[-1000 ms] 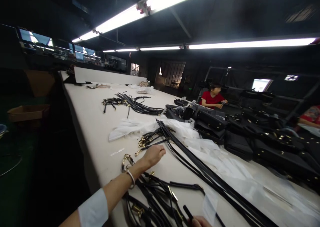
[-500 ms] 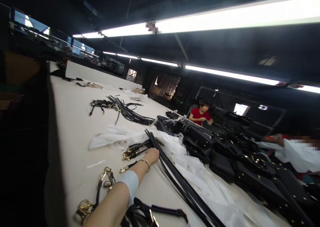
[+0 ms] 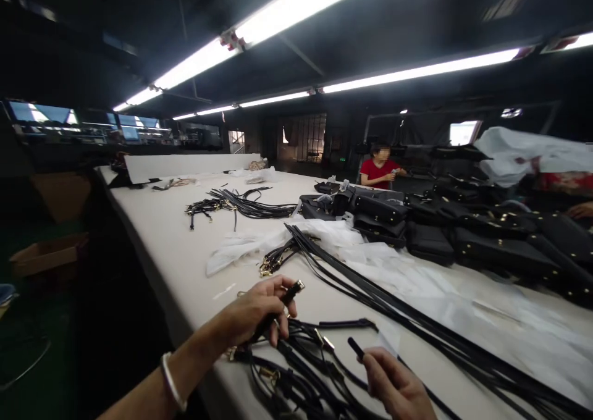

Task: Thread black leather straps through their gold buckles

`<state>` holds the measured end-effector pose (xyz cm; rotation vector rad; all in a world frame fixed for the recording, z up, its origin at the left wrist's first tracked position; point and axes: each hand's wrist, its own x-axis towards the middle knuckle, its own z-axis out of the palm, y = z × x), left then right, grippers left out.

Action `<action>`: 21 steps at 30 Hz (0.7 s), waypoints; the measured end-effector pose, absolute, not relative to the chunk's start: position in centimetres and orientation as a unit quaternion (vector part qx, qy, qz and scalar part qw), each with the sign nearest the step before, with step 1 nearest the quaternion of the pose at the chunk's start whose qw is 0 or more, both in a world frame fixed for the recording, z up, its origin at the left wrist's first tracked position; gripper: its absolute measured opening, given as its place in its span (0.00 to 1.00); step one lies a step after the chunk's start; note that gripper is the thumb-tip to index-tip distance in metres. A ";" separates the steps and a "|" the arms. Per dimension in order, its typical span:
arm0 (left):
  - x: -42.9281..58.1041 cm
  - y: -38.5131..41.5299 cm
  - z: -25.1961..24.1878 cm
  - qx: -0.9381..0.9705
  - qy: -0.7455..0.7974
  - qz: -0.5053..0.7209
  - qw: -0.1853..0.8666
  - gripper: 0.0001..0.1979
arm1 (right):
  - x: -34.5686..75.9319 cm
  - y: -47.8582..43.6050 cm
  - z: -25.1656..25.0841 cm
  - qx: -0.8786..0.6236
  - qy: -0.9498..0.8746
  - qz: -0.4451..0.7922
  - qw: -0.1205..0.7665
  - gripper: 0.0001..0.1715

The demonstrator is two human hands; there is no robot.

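Gripping black strap end (image 3: 288, 295), left hand (image 3: 252, 312) now lifted off table (image 3: 162, 235), fingers curled shut; half a second ago it lay stretched toward clasp pile (image 3: 273, 262) | right hand (image 3: 393, 386) pinching second strap tip (image 3: 356, 348) | loose strap tangle (image 3: 296, 370) beneath both | long strap bundle (image 3: 370, 296), white wrapping (image 3: 417, 284), black bags (image 3: 417, 222) crowd right | seated person in red (image 3: 382, 170) far.

The left hand (image 3: 252, 312) is bare, with no glove or ring visible. A thin, pale bangle (image 3: 172, 383) encircles the forearm just behind the wrist. The right hand (image 3: 398, 389) is bare; its wrist is out of view.
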<state>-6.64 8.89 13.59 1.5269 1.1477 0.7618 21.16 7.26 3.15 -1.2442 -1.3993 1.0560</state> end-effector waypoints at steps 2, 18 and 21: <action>-4.7 5.8 12.5 0.526 0.423 0.396 0.623 0.21 | 21.0 5.3 5.7 -0.479 -0.570 0.482 0.461 0.31; 5.4 -2.6 9.3 0.378 0.327 0.463 0.732 0.21 | 22.5 -3.2 7.3 -0.375 -0.404 0.708 0.441 0.32; 5.8 -3.1 8.9 0.451 0.336 0.452 0.692 0.19 | 23.2 -3.9 7.0 -0.345 -0.374 0.734 0.449 0.28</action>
